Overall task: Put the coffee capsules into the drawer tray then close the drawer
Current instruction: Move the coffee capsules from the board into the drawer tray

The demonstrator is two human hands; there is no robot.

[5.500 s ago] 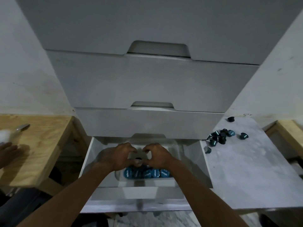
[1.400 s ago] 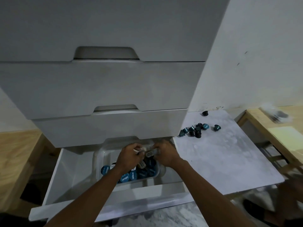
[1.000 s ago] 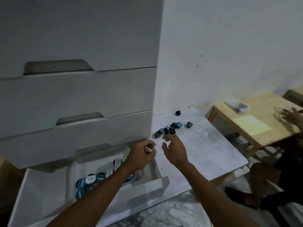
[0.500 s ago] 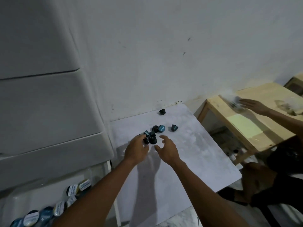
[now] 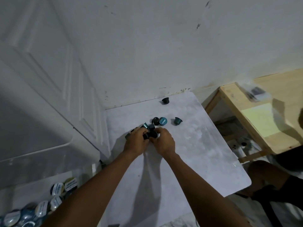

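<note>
While on the table, capsules between fingers

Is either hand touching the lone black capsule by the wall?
No, the black capsule sits alone near the wall, while the left hand and right hand grip the capsule cluster nearer the person.
</note>
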